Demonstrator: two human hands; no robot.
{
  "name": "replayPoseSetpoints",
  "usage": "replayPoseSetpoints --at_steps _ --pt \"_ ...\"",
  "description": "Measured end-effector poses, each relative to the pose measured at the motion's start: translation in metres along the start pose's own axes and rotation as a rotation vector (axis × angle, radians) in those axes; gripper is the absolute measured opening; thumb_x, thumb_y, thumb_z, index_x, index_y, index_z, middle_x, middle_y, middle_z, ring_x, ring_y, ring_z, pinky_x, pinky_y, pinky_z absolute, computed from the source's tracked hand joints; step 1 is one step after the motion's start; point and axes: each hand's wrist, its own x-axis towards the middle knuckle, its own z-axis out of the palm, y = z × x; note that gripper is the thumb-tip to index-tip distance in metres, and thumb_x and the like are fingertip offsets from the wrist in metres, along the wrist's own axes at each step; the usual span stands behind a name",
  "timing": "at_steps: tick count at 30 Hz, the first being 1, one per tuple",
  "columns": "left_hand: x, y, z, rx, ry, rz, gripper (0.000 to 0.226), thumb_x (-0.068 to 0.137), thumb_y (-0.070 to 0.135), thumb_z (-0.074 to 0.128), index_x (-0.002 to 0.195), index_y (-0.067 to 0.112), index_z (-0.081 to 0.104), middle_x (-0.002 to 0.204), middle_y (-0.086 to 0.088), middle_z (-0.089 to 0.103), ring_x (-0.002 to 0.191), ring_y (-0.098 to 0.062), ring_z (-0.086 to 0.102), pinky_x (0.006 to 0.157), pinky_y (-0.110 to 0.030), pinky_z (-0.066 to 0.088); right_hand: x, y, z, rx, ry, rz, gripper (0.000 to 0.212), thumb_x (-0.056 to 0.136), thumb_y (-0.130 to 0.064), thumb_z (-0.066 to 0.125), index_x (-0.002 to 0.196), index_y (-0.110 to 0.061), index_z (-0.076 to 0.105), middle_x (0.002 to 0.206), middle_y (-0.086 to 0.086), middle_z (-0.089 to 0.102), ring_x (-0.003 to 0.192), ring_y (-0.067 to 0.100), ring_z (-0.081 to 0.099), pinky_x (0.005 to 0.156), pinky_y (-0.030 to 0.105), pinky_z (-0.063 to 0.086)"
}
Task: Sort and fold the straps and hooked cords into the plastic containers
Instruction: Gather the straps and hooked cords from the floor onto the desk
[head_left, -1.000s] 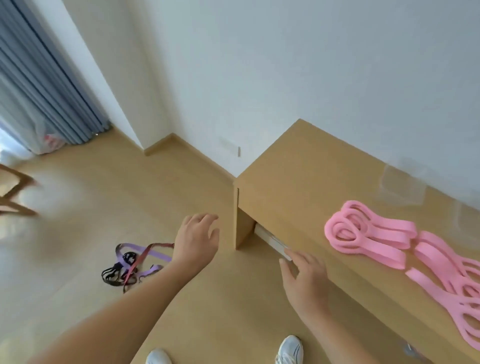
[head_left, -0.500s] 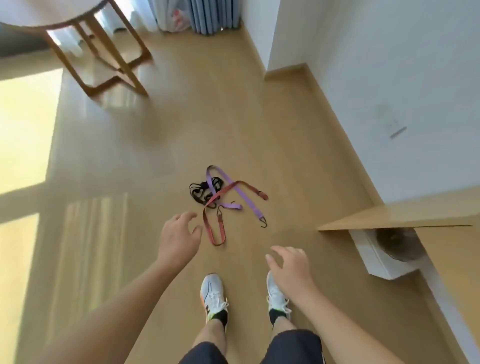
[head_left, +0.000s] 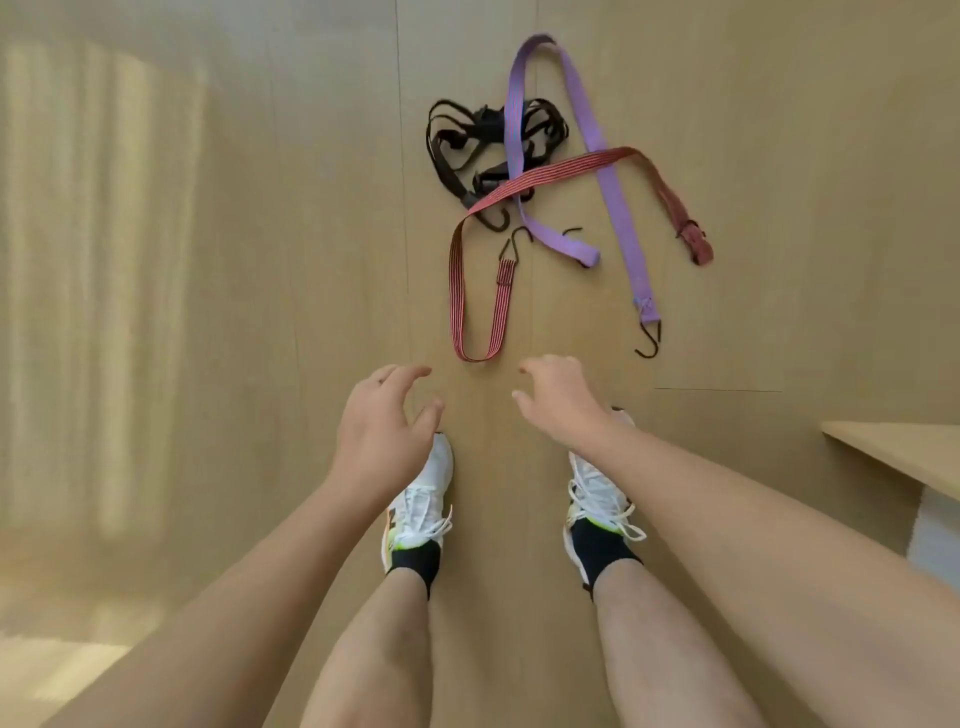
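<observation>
A tangle of straps lies on the wooden floor ahead of my feet. A purple hooked strap (head_left: 613, 197) loops over a black cord bundle (head_left: 467, 140). A red striped hooked strap (head_left: 545, 174) crosses both, and its near loop ends just beyond my fingertips. My left hand (head_left: 382, 421) and my right hand (head_left: 558, 402) hover side by side above the floor, fingers loosely spread, holding nothing and touching none of the straps. No plastic container is in view.
My white sneakers (head_left: 423, 499) stand on the floor under my hands. A corner of the wooden desk (head_left: 904, 457) juts in at the right edge. Sunlit floor (head_left: 104, 260) stretches to the left.
My view has tipped down from the desk and room to the floor. The straps now lie closer, and both hands have reached lower toward them.
</observation>
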Motion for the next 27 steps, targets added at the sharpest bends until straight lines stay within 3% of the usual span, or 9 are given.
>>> replayPoseSetpoints --at_steps 5,8,12,17,20,24,27 --pt "0.062 -0.042 0.060 0.026 -0.026 -0.048 0.041 0.097 0.029 0.064 0.138 0.024 0.059 0.143 0.001 0.056 0.117 -0.032 0.059 0.097 -0.024 0.033 0.113 -0.004 0.073 -0.010 -0.110 -0.128 0.058 0.091 -0.024 0.066 0.142 -0.012 0.041 0.148 0.005 0.039 0.130 0.035 0.049 0.103 0.048 0.046" --pt "0.076 -0.054 0.079 0.024 -0.036 -0.060 0.042 0.097 0.026 0.065 0.138 0.022 0.059 0.142 0.000 0.057 0.115 -0.033 0.059 0.096 -0.022 0.032 0.132 -0.010 0.099 -0.025 -0.037 -0.087 0.032 0.095 -0.022 0.060 0.125 -0.013 0.054 0.129 0.009 0.049 0.114 0.037 0.056 0.089 0.045 0.050" --pt "0.068 -0.050 0.074 0.031 -0.049 -0.029 0.044 0.097 0.018 0.062 0.141 0.020 0.058 0.143 -0.002 0.056 0.134 -0.023 0.048 0.093 -0.013 0.023 0.100 -0.020 0.102 0.092 0.049 -0.058 0.013 0.096 -0.021 0.056 0.104 -0.017 0.066 0.106 0.011 0.063 0.104 0.038 0.059 0.078 0.039 0.047" --pt "0.037 -0.005 0.024 0.005 -0.080 0.058 0.069 0.087 -0.011 0.046 0.149 0.020 0.048 0.151 -0.001 0.049 0.138 -0.020 0.044 0.099 -0.017 0.030 0.013 -0.045 0.042 0.247 0.117 -0.145 0.015 0.093 -0.016 0.056 0.102 -0.016 0.068 0.096 0.006 0.065 0.094 0.032 0.059 0.067 0.034 0.038" --pt "0.016 0.037 -0.021 0.005 -0.118 0.217 0.084 0.075 -0.019 0.040 0.149 0.021 0.048 0.152 0.003 0.049 0.138 -0.016 0.044 0.096 -0.013 0.030 -0.039 -0.067 -0.020 0.357 0.202 -0.140 0.007 0.090 -0.018 0.060 0.084 -0.015 0.062 0.076 0.000 0.060 0.079 0.027 0.056 0.064 0.036 0.038" --pt "-0.019 0.099 -0.090 0.010 -0.149 0.395 0.068 0.076 -0.015 0.051 0.134 0.019 0.063 0.131 0.004 0.067 0.125 -0.020 0.056 0.092 -0.019 0.035 -0.114 -0.097 -0.107 0.502 0.378 -0.133 0.028 0.085 -0.017 0.067 0.066 -0.024 0.047 0.052 -0.009 0.043 0.060 0.015 0.042 0.056 0.029 0.031" --pt "-0.058 0.146 -0.148 0.014 -0.093 0.517 0.050 0.083 -0.006 0.061 0.125 0.020 0.068 0.119 0.005 0.072 0.117 -0.021 0.060 0.094 -0.030 0.043 -0.178 -0.120 -0.171 0.555 0.499 -0.144 0.013 0.083 -0.019 0.073 0.072 -0.019 0.065 0.051 -0.014 0.044 0.056 0.009 0.042 0.056 0.024 0.031"
